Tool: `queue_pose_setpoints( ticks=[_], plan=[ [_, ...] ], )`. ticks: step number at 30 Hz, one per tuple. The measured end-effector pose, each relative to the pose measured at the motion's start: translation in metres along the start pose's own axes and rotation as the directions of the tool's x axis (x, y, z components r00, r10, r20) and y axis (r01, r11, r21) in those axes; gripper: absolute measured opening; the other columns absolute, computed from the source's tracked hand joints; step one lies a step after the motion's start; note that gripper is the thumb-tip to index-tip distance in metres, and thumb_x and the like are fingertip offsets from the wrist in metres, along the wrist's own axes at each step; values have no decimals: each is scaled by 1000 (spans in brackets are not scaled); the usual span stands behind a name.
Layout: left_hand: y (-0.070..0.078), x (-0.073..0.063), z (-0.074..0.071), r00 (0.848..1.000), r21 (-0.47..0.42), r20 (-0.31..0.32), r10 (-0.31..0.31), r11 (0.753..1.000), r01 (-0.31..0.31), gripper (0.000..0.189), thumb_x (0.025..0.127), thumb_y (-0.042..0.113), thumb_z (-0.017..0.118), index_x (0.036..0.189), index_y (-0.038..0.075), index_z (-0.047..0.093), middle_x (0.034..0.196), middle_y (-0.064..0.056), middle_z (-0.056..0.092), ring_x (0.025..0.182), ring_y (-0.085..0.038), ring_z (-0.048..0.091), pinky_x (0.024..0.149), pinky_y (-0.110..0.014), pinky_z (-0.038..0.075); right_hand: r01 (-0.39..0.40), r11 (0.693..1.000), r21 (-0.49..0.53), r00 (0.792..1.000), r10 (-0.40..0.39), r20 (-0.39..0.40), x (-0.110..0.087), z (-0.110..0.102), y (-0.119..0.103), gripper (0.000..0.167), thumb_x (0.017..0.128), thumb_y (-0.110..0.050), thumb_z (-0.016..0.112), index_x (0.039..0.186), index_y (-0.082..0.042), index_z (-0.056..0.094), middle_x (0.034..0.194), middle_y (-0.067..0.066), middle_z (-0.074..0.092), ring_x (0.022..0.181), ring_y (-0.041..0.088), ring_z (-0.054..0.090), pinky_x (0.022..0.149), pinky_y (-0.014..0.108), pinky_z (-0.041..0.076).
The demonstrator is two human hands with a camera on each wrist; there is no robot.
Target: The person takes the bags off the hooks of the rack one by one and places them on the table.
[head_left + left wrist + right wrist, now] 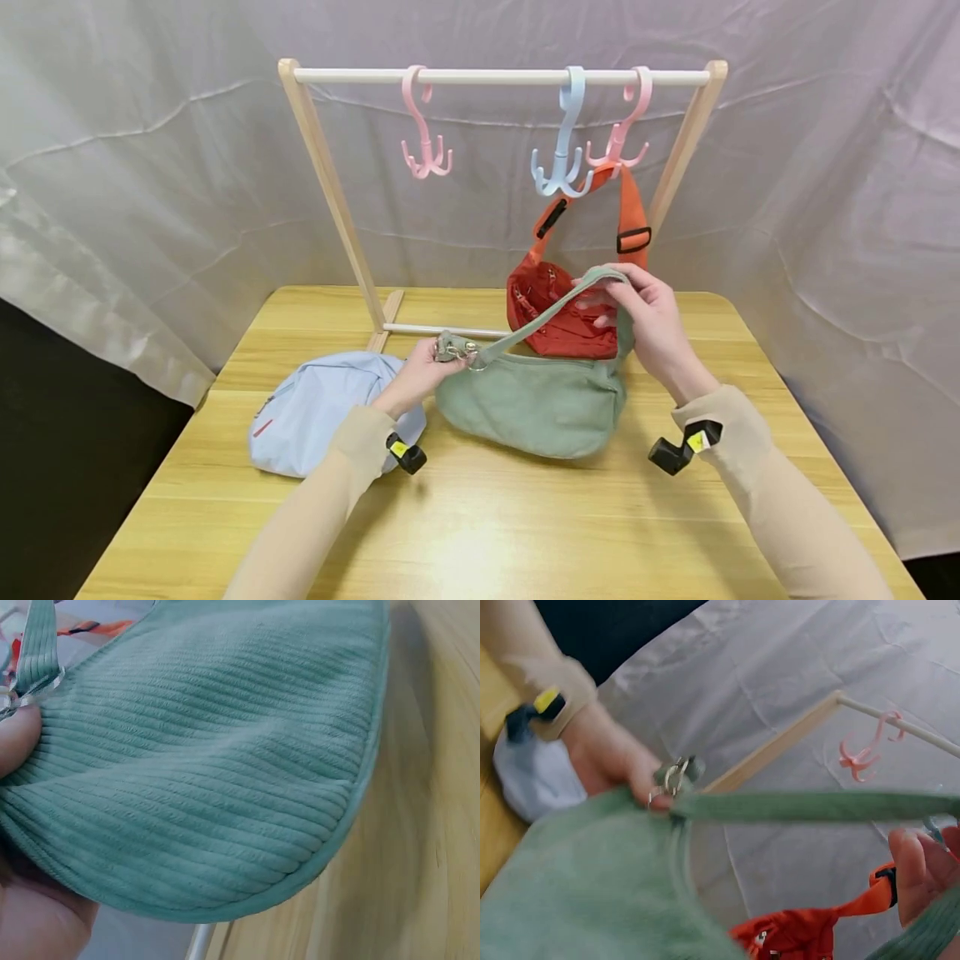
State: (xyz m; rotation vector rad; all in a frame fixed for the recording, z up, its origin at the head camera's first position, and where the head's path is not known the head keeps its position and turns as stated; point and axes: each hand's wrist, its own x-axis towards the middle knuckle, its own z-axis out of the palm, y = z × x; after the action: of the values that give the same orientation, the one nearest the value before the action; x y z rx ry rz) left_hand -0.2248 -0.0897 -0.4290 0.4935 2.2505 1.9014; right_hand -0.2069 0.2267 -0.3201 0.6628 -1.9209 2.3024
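Note:
A green corduroy shoulder bag (536,408) is held up over the front of the table by both hands. My left hand (416,373) pinches its upper left corner, beside the metal rings (673,780) that join the strap. The left wrist view shows the thumb on the bag's front, the palm partly hidden behind it. My right hand (654,315) holds the green strap (543,317) raised near its right end, some fingers spread behind it. Behind the bag, a red waist bag (558,321) hangs by its orange strap (632,204) from a pink hook (618,142).
A wooden rack with a white rail (495,77) stands at the back of the table. A blue hook (562,142) and another pink hook (423,133) hang from the rail. A light blue bag (318,408) lies on the left, partly behind the left forearm.

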Motion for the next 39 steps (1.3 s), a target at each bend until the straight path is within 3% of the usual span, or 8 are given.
queue_pose_setpoints(
  ticks=[8, 14, 19, 21, 26, 32, 34, 39],
  plan=[
    [7, -2, -5, 991, -127, -132, -30, 992, 13, 3, 96, 12, 66, 97, 13, 69, 83, 17, 69, 81, -1, 63, 79, -18, 51, 147, 945, -293, 983, -106, 153, -18, -5, 4, 19, 102, 0, 52, 112, 5, 67, 97, -4, 77, 87, 11, 73, 74, 22, 59],
    [11, -5, -8, 991, -249, -110, -70, 968, 41, 4, 99, 14, 63, 98, 14, 67, 86, 11, 73, 82, -4, 69, 76, -22, 57, 302, 801, -518, 953, -230, 200, -29, -12, 14, 21, 95, 8, 57, 105, -3, 72, 101, -5, 73, 91, 3, 65, 77, 13, 48],
    [17, -7, -11, 992, -339, -93, -85, 939, 48, 6, 100, 15, 61, 99, 16, 66, 89, 10, 74, 83, -4, 71, 75, -23, 59, 444, 661, -604, 896, -320, 308, -34, -17, 25, 38, 85, 17, 52, 104, -7, 74, 115, 11, 72, 113, 13, 62, 85, 14, 46],
    [18, -8, -13, 993, -375, -81, -83, 926, 47, 8, 101, 13, 59, 99, 17, 66, 90, 10, 74, 84, -4, 70, 76, -22, 59, 457, 641, -617, 889, -305, 341, -37, -19, 29, 47, 80, 17, 43, 105, -7, 74, 123, 14, 69, 124, 20, 58, 96, 15, 42],
    [21, -10, -18, 995, -446, -70, -72, 894, 33, 20, 102, 7, 53, 98, 20, 68, 89, 11, 73, 83, -2, 69, 77, -19, 57, 438, 667, -603, 897, -284, 339, -44, -23, 37, 48, 82, 15, 40, 107, -6, 75, 136, 21, 62, 137, 29, 49, 114, 19, 32],
    [23, -10, -20, 999, -489, -29, -24, 872, 7, 28, 102, 3, 48, 95, 20, 69, 87, 11, 73, 82, -2, 68, 76, -18, 56, 330, 713, -619, 941, -297, 159, -45, -16, 49, 16, 89, 6, 67, 95, -7, 76, 144, 18, 56, 134, 22, 51, 104, 15, 37],
    [24, -10, -20, 1000, -500, -25, -13, 866, -1, 32, 102, 2, 47, 94, 22, 70, 86, 11, 72, 81, -1, 68, 76, -18, 55, 293, 752, -590, 952, -285, 110, -45, -14, 52, 21, 86, 8, 70, 103, -2, 73, 149, 17, 50, 136, 22, 48, 105, 14, 36],
    [28, -11, -18, 1000, -512, -29, 6, 859, -20, 39, 101, -2, 45, 90, 24, 72, 83, 13, 72, 79, 0, 67, 76, -17, 55, 165, 930, -329, 986, -160, 41, -46, -10, 60, 69, 83, 20, 64, 146, 3, 40, 151, 10, 40, 130, 15, 46, 104, 14, 42]
  ],
)
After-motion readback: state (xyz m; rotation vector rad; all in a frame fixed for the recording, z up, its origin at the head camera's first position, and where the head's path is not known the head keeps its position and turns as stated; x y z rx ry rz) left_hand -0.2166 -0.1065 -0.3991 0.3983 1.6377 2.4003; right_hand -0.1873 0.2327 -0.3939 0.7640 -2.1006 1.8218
